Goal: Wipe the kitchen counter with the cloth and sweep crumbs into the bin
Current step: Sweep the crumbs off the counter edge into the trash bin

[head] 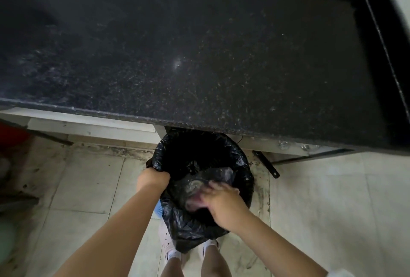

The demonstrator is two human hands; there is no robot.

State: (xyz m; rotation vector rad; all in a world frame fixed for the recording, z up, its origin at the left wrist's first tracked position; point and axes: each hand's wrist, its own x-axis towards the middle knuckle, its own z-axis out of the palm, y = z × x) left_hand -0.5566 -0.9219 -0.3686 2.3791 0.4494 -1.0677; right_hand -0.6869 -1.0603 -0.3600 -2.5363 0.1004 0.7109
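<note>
The bin, lined with a black bag, stands on the floor below the surface edge. The left hand grips its rim. Just right of it, the right hand, blurred, holds a pinkish cloth over the opening, probably shaking crumbs off. Next comes returning to wiping. No writing is readable.

Black-lined bin on floor below speckled black counter edge; blurred pinkish cloth over its mouth.
</note>
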